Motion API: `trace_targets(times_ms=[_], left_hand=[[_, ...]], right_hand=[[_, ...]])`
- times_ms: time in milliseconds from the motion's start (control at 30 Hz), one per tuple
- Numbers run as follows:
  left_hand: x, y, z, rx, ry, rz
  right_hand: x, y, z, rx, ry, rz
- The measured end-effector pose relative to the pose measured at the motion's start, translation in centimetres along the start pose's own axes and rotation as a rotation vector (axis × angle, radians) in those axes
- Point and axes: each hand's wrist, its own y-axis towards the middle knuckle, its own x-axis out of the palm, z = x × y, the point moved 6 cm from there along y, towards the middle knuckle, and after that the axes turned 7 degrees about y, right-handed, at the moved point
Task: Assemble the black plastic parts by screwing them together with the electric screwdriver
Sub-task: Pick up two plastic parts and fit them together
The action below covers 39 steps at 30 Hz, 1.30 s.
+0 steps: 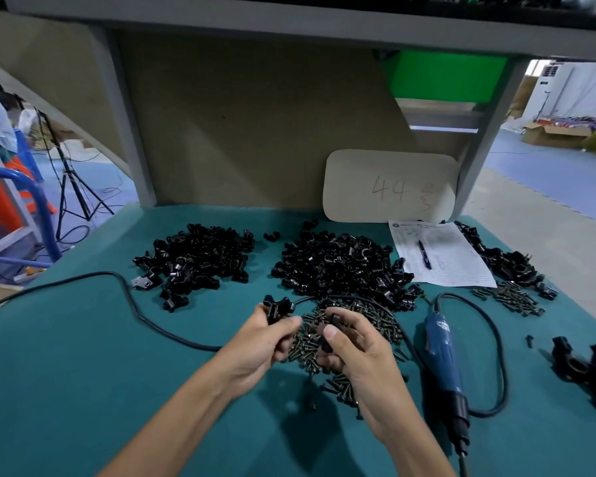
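My left hand [267,339] grips a black T-shaped plastic part [277,308] by its lower end, above the green table. My right hand [353,342] holds a smaller black plastic piece [332,327], thumb on top, just right of the left hand. Under both hands lies a heap of dark screws [327,342]. The blue electric screwdriver [443,359] lies on the table to the right of my right hand, untouched, its cable looping around it.
Two big heaps of black parts [197,256] [338,266] lie behind the hands. A paper sheet with a pen [441,253], a cardboard sign [389,185], more screws [510,297] and assembled black parts [589,370] sit at the right. A black cable [131,297] crosses the left.
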Motion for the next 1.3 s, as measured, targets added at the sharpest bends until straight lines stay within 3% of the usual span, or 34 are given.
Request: trace_targets(times_ms=[167,433,533,633,833,1067,1300], left_hand=[[0.0,-0.5,0.7,0.094,0.343,-0.039],[1.3,-1.7,1.6,0.165,0.377,-0.093],[2.0,-2.3,2.3,0.268,0.442,-0.125],[2.4,-2.8,2.9,0.398,0.490,-0.133],[1.4,-3.3,3.8,0.512,0.728,0.068],[1.8,-3.5,3.6,0.526,0.901,0.094],[2.5,-3.9,3.5,0.515,0.843,-0.006]], right_hand=[[-0.3,0.2,0.3,0.089,0.171,-0.022],[-0.5,0.1,-0.4,0.141,0.334,-0.070],[-0.2,-0.1,-0.2,0.189,0.419,-0.098],[-0.2,-0.3,0.0,0.193,0.398,-0.081],[0.6,-0.6,0.3,0.157,0.218,-0.121],[0.9,-0.8,0.4,0.158,0.281,-0.090],[1.2,-1.1,-0.6,0.159,0.325,-0.101]])
